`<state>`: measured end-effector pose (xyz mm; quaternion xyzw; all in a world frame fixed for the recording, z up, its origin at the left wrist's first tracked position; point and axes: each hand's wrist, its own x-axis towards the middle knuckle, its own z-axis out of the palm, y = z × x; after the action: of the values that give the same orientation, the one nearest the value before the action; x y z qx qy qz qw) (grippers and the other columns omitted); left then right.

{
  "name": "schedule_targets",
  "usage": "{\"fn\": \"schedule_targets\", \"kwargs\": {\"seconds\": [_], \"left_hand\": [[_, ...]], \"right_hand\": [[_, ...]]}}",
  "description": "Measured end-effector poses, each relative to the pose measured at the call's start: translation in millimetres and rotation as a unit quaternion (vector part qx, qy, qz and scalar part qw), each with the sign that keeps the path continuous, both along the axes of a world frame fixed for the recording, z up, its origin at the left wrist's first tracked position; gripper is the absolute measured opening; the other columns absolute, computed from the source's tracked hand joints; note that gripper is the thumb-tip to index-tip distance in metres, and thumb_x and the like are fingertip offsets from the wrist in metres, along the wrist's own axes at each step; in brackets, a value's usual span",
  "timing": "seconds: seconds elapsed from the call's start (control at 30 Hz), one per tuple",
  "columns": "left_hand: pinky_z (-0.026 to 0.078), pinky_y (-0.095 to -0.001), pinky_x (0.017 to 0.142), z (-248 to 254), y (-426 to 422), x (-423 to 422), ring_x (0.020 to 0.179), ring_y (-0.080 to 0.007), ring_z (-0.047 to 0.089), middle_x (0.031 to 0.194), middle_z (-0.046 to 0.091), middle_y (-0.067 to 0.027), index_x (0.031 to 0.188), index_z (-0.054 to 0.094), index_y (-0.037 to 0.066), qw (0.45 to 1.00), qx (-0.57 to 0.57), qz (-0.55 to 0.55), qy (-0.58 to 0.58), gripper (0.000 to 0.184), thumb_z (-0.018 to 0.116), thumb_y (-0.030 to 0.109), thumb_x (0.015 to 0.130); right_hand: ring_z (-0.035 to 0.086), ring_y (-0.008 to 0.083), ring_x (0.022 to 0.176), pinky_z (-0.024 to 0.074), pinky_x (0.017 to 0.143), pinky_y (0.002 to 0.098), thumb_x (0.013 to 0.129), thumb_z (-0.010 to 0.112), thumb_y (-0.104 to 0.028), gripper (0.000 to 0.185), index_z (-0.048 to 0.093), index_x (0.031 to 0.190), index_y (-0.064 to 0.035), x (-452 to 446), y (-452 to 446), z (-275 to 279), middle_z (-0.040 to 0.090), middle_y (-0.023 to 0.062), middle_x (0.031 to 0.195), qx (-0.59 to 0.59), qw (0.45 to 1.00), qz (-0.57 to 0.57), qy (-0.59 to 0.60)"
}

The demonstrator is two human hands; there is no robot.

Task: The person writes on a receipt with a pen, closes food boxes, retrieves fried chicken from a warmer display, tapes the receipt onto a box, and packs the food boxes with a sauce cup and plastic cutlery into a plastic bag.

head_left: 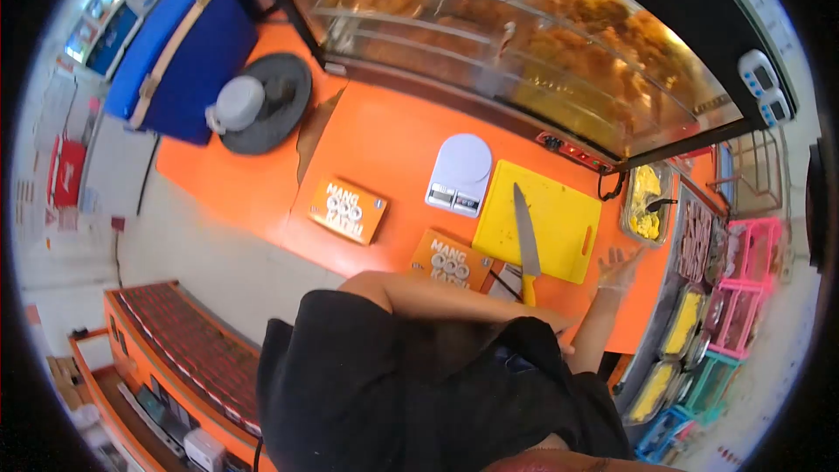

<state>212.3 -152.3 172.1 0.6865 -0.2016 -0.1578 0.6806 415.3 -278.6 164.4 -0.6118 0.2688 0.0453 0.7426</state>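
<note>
My right hand (pixel 619 271), in what looks like a thin clear glove, is raised over the orange counter with its fingers spread. It holds nothing visible and is nearest to a clear tub of yellow food (pixel 647 201) with a black-handled utensil in it. My left arm reaches across my body, and my left hand (pixel 559 323) is close to my right forearm; its fingers are mostly hidden. In front of me lies a yellow cutting board (pixel 559 249) with a large knife (pixel 525 232) across it, yellow handle toward me. Left of the board sits a kitchen scale (pixel 460 173).
Two printed orange boxes, one box (pixel 348 211) and another box (pixel 450 260), lie on the counter (pixel 384 135). A glass display case (pixel 516 52) of fried food stands behind. At right are food trays (pixel 682 323) and pink baskets (pixel 734 319); at left, a blue cooler box (pixel 197 52).
</note>
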Motion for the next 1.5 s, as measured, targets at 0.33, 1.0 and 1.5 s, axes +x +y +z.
{"fn": "schedule_targets", "kwargs": {"seconds": [0.33, 1.0, 1.5], "left_hand": [[0.040, -0.0377, 0.108, 22, 58, 19, 0.134, -0.0384, 0.047, 0.146, 0.043, -0.0318, 0.151, 0.021, -0.010, 0.962, -0.149, 0.154, 0.170, 0.086, 0.046, 0.054, 0.100], [0.037, -0.0451, 0.110, 56, 92, 7, 0.138, -0.0398, 0.038, 0.148, 0.039, -0.0252, 0.150, 0.027, -0.005, 0.934, -0.055, 0.354, 0.000, 0.085, 0.066, 0.043, 0.091], [0.032, -0.0379, 0.110, -20, 123, 93, 0.132, -0.0328, 0.042, 0.142, 0.047, -0.0196, 0.141, 0.046, -0.002, 0.885, 0.012, 0.465, -0.027, 0.069, 0.061, 0.047, 0.094]], "right_hand": [[0.039, 0.0375, 0.137, 0.0317, 0.113, 0.0481, 0.087, 0.063, -0.064, 0.100, 0.014, 0.159, -0.0140, 12, -26, -118, 0.028, 0.0202, 0.154, 0.065, 0.952, 0.298, -0.030], [0.047, 0.0238, 0.129, 0.0412, 0.106, 0.0456, 0.102, 0.045, -0.051, 0.061, 0.041, 0.144, -0.0077, -94, 164, 37, 0.044, 0.0093, 0.146, 0.026, 0.970, 0.218, -0.100], [0.049, 0.0242, 0.128, 0.0375, 0.108, 0.0384, 0.103, 0.053, -0.027, 0.049, 0.044, 0.144, -0.0015, -152, 94, -10, 0.053, 0.0105, 0.139, 0.019, 0.906, 0.422, -0.042]]}}
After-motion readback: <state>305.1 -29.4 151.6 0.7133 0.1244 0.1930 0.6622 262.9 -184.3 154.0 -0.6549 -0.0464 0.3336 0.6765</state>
